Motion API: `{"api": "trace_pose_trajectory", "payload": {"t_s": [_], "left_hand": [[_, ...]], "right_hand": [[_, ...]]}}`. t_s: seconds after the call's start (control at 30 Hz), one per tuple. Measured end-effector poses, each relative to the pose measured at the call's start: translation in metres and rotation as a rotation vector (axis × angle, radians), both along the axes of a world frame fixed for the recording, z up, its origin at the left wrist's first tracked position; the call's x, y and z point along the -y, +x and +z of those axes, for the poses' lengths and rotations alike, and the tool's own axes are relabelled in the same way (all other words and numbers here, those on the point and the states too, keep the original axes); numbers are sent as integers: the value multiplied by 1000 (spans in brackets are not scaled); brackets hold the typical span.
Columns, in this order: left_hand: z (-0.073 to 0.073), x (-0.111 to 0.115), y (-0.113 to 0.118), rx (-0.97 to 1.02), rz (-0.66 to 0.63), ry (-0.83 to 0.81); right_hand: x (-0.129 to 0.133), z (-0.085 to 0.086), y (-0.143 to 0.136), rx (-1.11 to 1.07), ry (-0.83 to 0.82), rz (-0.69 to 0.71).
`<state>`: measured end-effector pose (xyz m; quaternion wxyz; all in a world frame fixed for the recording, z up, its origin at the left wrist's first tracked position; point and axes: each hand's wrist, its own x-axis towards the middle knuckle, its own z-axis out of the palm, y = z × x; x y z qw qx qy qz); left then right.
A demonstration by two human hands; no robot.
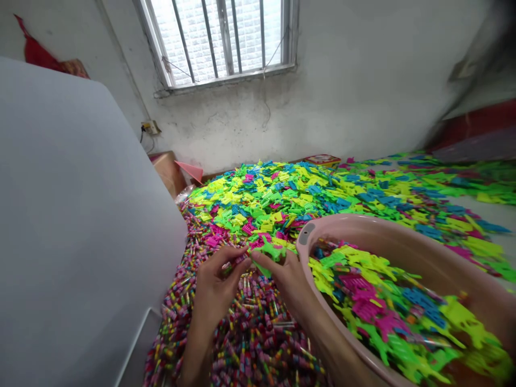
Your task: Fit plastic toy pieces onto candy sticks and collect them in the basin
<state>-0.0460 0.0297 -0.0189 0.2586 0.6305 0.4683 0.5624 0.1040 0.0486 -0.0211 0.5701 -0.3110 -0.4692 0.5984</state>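
Observation:
My left hand (220,277) pinches a small pinkish piece, its thumb and forefinger close to my other hand. Between the thumb and fingers of my right hand (286,274) is a bright green plastic piece (268,252). Both hands are nearly touching at their fingertips, above a heap of small multicoloured tubes (250,333). Just beyond them rises a pile of flat yellow, green, blue and pink plastic pieces (278,188). To the right of my right hand stands a pink tub (374,226) holding similar plastic pieces with some tubes among them.
A large pale panel (80,215) stands close on the left. Behind the pile are a cardboard box (167,172), a pink triangular piece (190,170) and a red-and-yellow box (322,159). A barred window (226,37) is in the wall.

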Motion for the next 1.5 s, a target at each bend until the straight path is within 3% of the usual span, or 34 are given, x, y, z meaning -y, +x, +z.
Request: {"api": "trace_pose_trajectory", "payload": {"t_s": [0.17, 0.27, 0.47, 0.67, 0.83, 1.33, 1.5], "left_hand": [[-2, -2, -2, 20, -28, -8], [-4, -4, -1, -65, 8, 55], [-7, -4, 18, -592, 200, 276], [-12, -1, 28, -889, 380, 287], [-9, -1, 28, -871, 433, 286], [-20, -9, 25, -767, 351, 337], [-21, -10, 25, -756, 326, 323]], "right_hand": [[4, 6, 1, 114, 89, -64], [-2, 5, 4, 93, 72, -61], [-14, -2, 8, -45, -90, -100], [-7, -8, -6, -96, -106, -70], [-5, -13, -12, -134, -156, -101], [-9, -19, -13, -28, -113, -216], [-9, -18, -13, -18, -92, -185]]}}
